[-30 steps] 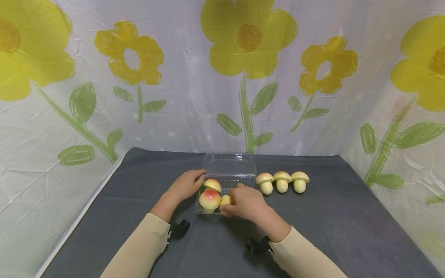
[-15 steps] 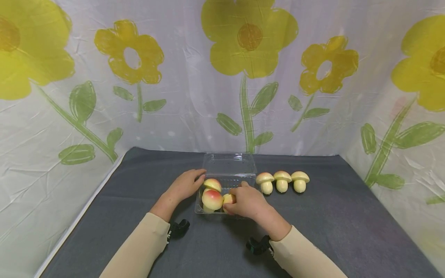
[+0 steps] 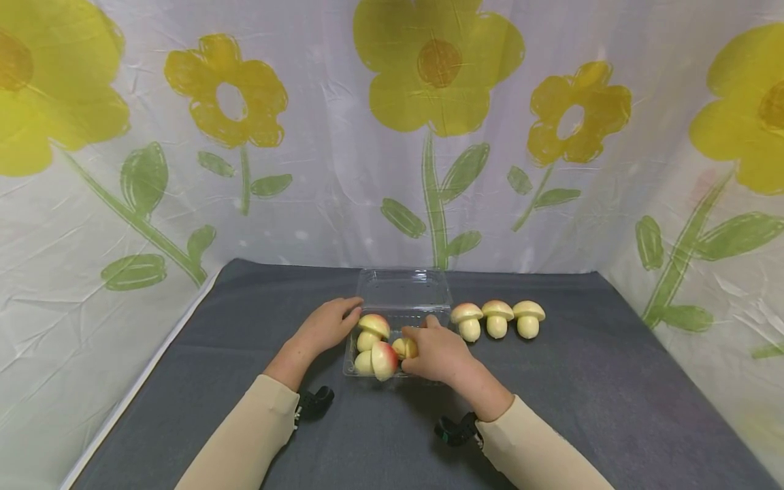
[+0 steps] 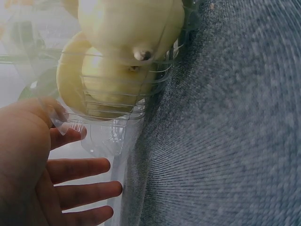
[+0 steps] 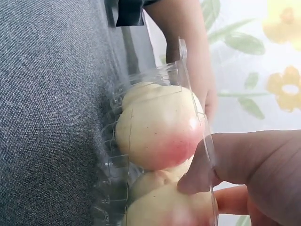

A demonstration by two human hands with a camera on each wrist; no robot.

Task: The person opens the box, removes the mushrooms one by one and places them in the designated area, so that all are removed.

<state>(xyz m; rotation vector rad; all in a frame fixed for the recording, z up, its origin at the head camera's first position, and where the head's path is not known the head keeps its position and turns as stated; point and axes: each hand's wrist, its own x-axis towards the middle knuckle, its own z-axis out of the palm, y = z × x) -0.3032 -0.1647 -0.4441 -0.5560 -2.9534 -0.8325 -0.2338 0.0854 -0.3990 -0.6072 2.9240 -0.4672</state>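
A clear plastic clamshell box [image 3: 349,371] stands on the table with its lid [image 3: 404,289] raised at the back. Inside, one cream toy mushroom [image 3: 372,332] with a red-blushed cap sits at the back left. Another mushroom [image 3: 381,361] lies at the front left, cap toward the right. My right hand [image 3: 439,352] reaches into the box and pinches a third mushroom [image 3: 404,348]; the right wrist view shows the thumb [image 5: 195,176] against it. My left hand [image 3: 324,325] is at the box's left side, its fingers [image 4: 87,193] extended beside the wall.
To the right of the box, a mushroom [image 3: 468,322], a second mushroom [image 3: 497,320] and a third mushroom [image 3: 528,320] stand in a row. Dark cloth covers the table [image 3: 551,401]. A flower-printed curtain [image 3: 331,170] hangs behind and along both sides.
The front-left mushroom has tipped over, its cap swinging to the right. My right hand has shifted slightly right with its mushroom. The left hand has stayed in place.
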